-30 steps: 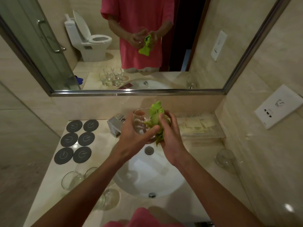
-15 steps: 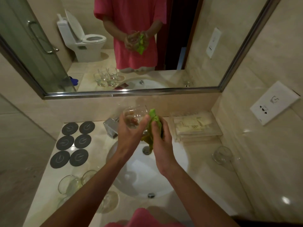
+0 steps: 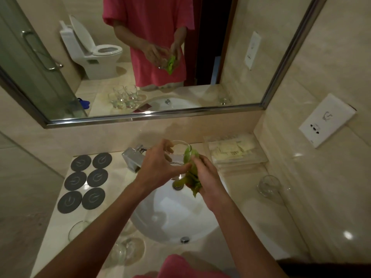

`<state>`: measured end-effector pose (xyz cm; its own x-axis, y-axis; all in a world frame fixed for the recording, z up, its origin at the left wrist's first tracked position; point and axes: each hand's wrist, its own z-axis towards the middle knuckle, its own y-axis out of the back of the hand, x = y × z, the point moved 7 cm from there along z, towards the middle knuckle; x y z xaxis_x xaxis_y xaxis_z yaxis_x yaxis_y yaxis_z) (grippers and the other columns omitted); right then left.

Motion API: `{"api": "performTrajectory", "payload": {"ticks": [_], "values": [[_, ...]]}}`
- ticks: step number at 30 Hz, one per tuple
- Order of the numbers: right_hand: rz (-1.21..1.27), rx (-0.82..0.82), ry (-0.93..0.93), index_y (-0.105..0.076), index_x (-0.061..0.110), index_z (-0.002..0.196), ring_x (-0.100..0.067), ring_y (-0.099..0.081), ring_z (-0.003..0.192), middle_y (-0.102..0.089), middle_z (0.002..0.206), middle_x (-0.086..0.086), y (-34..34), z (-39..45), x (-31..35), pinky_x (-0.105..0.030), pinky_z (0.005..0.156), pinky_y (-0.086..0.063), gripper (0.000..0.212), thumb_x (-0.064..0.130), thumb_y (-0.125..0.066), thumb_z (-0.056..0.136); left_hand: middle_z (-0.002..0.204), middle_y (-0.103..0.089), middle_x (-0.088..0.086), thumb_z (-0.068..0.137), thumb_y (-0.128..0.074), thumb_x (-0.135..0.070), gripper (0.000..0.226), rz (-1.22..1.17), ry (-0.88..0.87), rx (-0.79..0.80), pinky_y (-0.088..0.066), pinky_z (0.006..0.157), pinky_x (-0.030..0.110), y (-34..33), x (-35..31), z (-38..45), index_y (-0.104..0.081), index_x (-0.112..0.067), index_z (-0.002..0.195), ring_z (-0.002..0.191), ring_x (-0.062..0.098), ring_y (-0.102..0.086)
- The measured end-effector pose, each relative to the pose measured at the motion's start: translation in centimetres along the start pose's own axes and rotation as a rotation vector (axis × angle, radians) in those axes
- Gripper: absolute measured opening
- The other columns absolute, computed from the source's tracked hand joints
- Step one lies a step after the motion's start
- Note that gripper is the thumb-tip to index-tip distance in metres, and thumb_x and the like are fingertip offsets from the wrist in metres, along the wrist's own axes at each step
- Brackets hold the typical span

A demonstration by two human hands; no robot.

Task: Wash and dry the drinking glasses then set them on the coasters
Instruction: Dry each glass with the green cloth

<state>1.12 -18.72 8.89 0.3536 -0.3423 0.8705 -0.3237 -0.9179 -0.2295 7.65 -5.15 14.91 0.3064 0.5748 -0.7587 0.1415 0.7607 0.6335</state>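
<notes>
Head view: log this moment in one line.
stage: drying | left hand: holds glass | right hand: wipes with green cloth | coasters: all six bare

Coasters (image 3: 86,180) left of sink (image 3: 172,217); approx. three glasses (image 3: 124,249) in front.

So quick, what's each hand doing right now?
Left hand: fingers curled round the drinking glass.
Right hand: gripping the green cloth against the glass.
</notes>
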Motion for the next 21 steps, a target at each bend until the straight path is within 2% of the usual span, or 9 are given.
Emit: {"api": "performTrajectory", "payload": {"ticks": [5,7,9,10,12,15,17,19,21], "values": [[-0.091,-0.099,0.064,-0.069,0.026,0.113,-0.02,-0.069,0.08,-0.073,0.106,-0.009,4.9,-0.6,1.2,-0.031,0.064,-0.056,0.022,0.04,-0.067,0.096,0.106,-0.058,0.003,0.051,-0.086,-0.057,0.082,0.051,-0.07,0.162,-0.061,0.067,0.031,-4.4,-0.5,0.8,-0.056,-0.011,0.113,0.083,0.011,-0.066],[-0.187,-0.188,0.084,-0.069,0.029,0.113,-0.018,-0.07,0.085,-0.071,0.104,-0.003,7.9,-1.2,1.6,-0.03,0.065,-0.06,0.021,0.038,-0.07,0.094,0.109,-0.056,0.003,0.053,-0.093,-0.043,0.078,0.049,-0.088,0.225,-0.058,0.07,0.025,-7.1,-1.2,1.0,-0.056,-0.01,0.114,0.086,0.015,-0.065],[-0.317,-0.308,0.121,-0.068,0.033,0.11,-0.016,-0.07,0.09,-0.07,0.101,0.006,11.4,-2.0,1.9,-0.038,0.074,-0.063,0.024,0.04,-0.075,0.088,0.11,-0.052,-0.002,0.056,-0.094,-0.037,0.076,0.076,-0.133,0.27,-0.048,0.068,0.013,-10.0,-2.2,1.1,-0.056,-0.011,0.116,0.09,0.015,-0.061],[-0.365,-0.369,0.127,-0.069,0.033,0.107,-0.015,-0.07,0.09,-0.07,0.099,0.008,13.2,-2.4,1.9,-0.043,0.077,-0.063,0.026,0.042,-0.077,0.084,0.11,-0.051,-0.004,0.057,-0.094,-0.039,0.076,0.105,-0.16,0.285,-0.046,0.07,0.013,-11.4,-2.8,1.2,-0.056,-0.013,0.117,0.093,0.015,-0.059],[-0.442,-0.502,0.105,-0.07,0.029,0.099,-0.015,-0.07,0.084,-0.071,0.091,0.008,17.0,-3.6,1.9,-0.047,0.075,-0.062,0.027,0.047,-0.078,0.08,0.114,-0.053,-0.005,0.058,-0.092,-0.043,0.078,0.168,-0.205,0.317,-0.049,0.08,0.028,-14.4,-3.6,1.3,-0.055,-0.015,0.122,0.101,0.018,-0.055],[-0.563,-0.677,0.017,-0.068,0.02,0.088,-0.021,-0.068,0.081,-0.07,0.086,0.001,21.9,-5.7,2.0,-0.044,0.074,-0.061,0.051,0.07,-0.062,0.081,0.124,-0.055,-0.001,0.06,-0.09,-0.043,0.084,0.209,-0.207,0.396,-0.047,0.09,0.036,-19.0,-4.0,1.5,-0.053,-0.014,0.13,0.11,0.024,-0.054],[-0.604,-0.745,-0.025,-0.067,0.017,0.098,-0.026,-0.065,0.092,-0.068,0.096,-0.004,24.5,-6.8,2.1,-0.038,0.082,-0.053,0.064,0.076,-0.045,0.088,0.128,-0.054,0.0,0.058,-0.091,-0.042,0.088,0.206,-0.183,0.453,-0.048,0.093,0.037,-21.9,-4.0,1.6,-0.052,-0.013,0.132,0.114,0.024,-0.054],[-0.608,-0.771,-0.029,-0.063,0.01,0.11,-0.034,-0.061,0.103,-0.066,0.11,-0.015,26.7,-7.3,2.2,-0.04,0.085,-0.046,0.059,0.06,-0.034,0.101,0.131,-0.054,0.0,0.056,-0.093,-0.039,0.093,0.2,-0.167,0.508,-0.048,0.095,0.038,-24.7,-3.9,1.8,-0.05,-0.014,0.134,0.117,0.023,-0.053],[-0.646,-0.798,-0.025,-0.061,0.013,0.114,-0.036,-0.058,0.111,-0.063,0.123,-0.019,28.4,-7.7,2.9,-0.038,0.084,-0.042,0.035,0.036,-0.037,0.104,0.133,-0.053,-0.001,0.055,-0.094,-0.036,0.094,0.19,-0.161,0.556,-0.051,0.094,0.04,-27.3,-4.0,1.9,-0.05,-0.014,0.135,0.118,0.023,-0.053]]}}
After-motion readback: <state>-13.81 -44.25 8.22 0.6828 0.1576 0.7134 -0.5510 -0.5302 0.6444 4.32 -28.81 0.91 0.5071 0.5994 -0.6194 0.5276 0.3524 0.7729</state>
